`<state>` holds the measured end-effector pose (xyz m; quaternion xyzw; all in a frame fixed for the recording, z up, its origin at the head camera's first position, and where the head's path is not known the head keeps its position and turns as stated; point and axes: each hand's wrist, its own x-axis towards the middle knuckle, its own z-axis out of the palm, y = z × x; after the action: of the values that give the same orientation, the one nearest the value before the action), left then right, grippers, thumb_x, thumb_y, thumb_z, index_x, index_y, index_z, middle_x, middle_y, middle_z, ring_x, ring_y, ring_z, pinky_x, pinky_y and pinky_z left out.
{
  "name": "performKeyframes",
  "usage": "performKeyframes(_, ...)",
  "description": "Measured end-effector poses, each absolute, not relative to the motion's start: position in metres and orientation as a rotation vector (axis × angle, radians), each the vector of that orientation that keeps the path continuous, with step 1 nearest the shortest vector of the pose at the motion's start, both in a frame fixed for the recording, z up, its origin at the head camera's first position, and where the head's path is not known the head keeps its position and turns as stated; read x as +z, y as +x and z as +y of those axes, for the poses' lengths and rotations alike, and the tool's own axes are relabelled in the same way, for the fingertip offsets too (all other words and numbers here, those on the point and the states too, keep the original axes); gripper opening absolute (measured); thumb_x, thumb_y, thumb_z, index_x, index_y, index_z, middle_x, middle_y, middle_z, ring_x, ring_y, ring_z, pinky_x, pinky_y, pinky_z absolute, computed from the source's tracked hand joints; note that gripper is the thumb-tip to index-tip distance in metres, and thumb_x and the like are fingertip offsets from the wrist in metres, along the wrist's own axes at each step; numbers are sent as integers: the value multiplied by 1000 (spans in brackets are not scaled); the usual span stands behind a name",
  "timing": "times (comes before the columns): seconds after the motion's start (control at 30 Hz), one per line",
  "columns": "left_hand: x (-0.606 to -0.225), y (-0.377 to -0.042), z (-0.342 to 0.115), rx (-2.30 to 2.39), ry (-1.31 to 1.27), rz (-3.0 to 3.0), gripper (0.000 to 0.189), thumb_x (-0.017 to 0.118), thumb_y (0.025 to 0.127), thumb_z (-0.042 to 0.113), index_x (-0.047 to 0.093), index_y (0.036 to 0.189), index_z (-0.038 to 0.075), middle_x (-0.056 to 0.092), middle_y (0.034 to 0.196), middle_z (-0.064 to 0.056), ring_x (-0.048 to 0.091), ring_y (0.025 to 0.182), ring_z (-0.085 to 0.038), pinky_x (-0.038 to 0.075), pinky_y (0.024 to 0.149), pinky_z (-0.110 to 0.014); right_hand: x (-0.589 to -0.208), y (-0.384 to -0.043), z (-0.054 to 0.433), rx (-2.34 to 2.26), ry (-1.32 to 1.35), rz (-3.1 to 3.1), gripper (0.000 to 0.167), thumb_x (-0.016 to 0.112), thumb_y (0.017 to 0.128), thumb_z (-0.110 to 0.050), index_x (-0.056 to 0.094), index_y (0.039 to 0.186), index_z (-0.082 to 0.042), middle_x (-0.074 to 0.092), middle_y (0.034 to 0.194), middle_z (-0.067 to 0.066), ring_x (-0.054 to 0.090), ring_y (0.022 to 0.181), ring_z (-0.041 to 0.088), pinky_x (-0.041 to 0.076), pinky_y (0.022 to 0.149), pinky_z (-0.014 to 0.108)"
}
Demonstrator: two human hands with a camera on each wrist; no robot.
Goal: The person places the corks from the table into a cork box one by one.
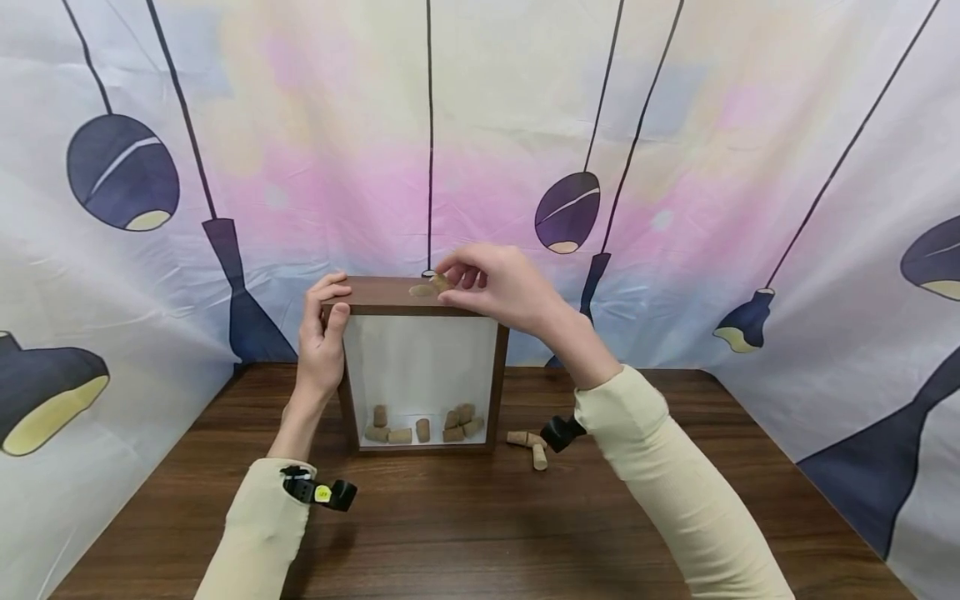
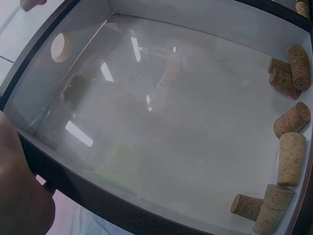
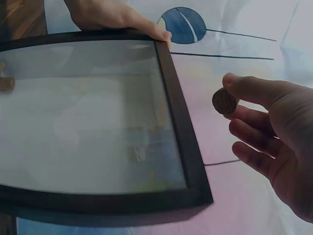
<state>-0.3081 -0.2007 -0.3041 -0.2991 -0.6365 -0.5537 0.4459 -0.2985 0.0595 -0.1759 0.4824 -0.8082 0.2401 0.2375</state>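
Note:
A brown wooden shadow box with a clear front stands upright on the table, with several corks lying along its bottom. My left hand grips its upper left corner, thumb in front and fingers over the top. Above the top edge, my right hand pinches a cork between thumb and fingertips. The cork is close to the oval hole in the box's top. From inside, the left wrist view shows the hole as a bright round opening.
Three loose corks lie on the dark wooden table, right of the box's lower corner. Behind and at both sides hangs a pastel cloth printed with dark lamps.

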Motion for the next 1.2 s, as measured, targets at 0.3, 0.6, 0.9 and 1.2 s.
performKeyframes(0.3,-300,-300,-198,-1355,-745,-1587,38,44,107,18,45,122,-17,40,143,-29,41,136,-16,33,101,-21,-185,-307,34,675,1285,-2265,27,76,89,-19,70,113,-8,71,95,3,65,84,13,52,80,26)
performKeyframes(0.6,-299,-301,-199,-1359,-756,-1579,38,44,107,17,44,122,-18,36,140,-38,42,134,-13,33,99,-20,-192,-317,23,736,1139,-2325,25,73,92,-21,69,113,-9,73,99,4,67,96,15,52,85,23)
performKeyframes(0.9,-298,-302,-197,-1365,-765,-1571,39,44,107,18,44,122,-18,37,141,-37,42,134,-15,33,99,-21,-193,-319,24,798,993,-2418,24,72,93,-21,65,113,-11,73,100,6,70,94,17,53,87,28)
performKeyframes(1.2,-301,-305,-198,-1382,-772,-1548,40,44,108,21,45,124,-16,39,143,-32,42,134,-16,33,98,-20,-195,-319,22,804,1019,-2420,25,70,94,-19,63,117,-10,72,102,5,69,94,16,53,86,26)
